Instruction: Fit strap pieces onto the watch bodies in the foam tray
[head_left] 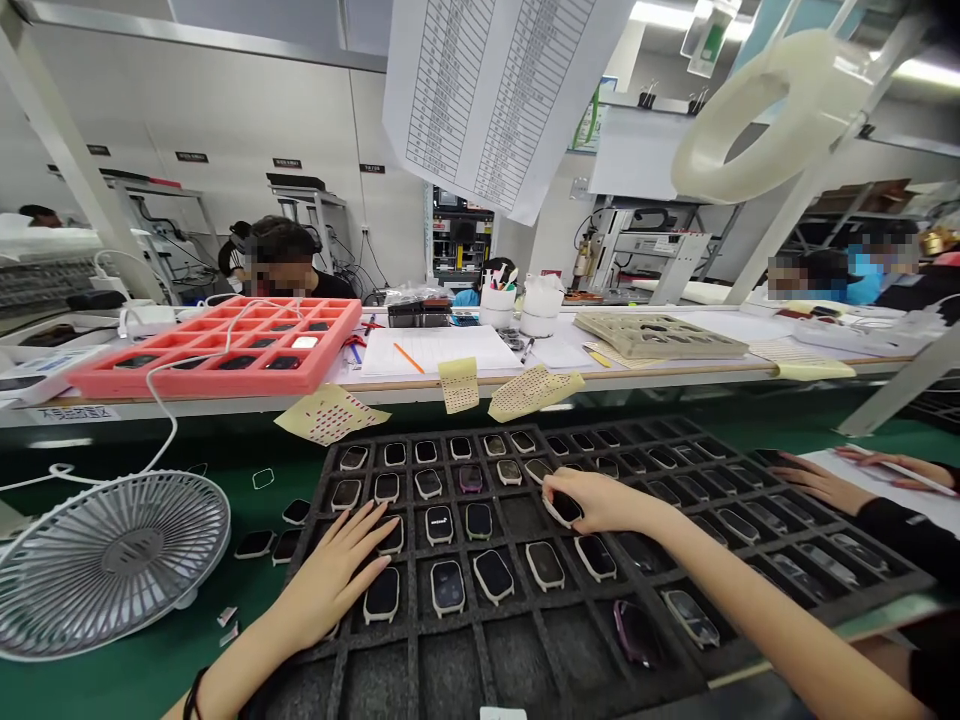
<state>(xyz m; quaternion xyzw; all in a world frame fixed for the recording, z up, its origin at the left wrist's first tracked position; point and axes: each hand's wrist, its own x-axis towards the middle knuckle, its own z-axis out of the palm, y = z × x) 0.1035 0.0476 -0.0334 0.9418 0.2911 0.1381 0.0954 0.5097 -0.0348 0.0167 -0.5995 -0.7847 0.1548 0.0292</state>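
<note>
A black compartment tray (420, 680) lies on the green mat in front of me, and several of its slots hold small watch-like devices. My left hand (337, 580) lies flat on the tray's left side, fingers stretched over a device (382, 595) in its slot. My right hand (592, 500) reaches to the tray's middle, its fingers closed around a dark device (562, 508) at a slot. A second black tray (750, 500) with more devices adjoins on the right.
A white desk fan (105, 560) lies at the left, with loose devices (255, 545) beside it. A red tray (225, 350), papers, cups and a beige tray (660, 335) sit on the raised shelf. Another person's hands (825, 485) rest at the right. People work behind.
</note>
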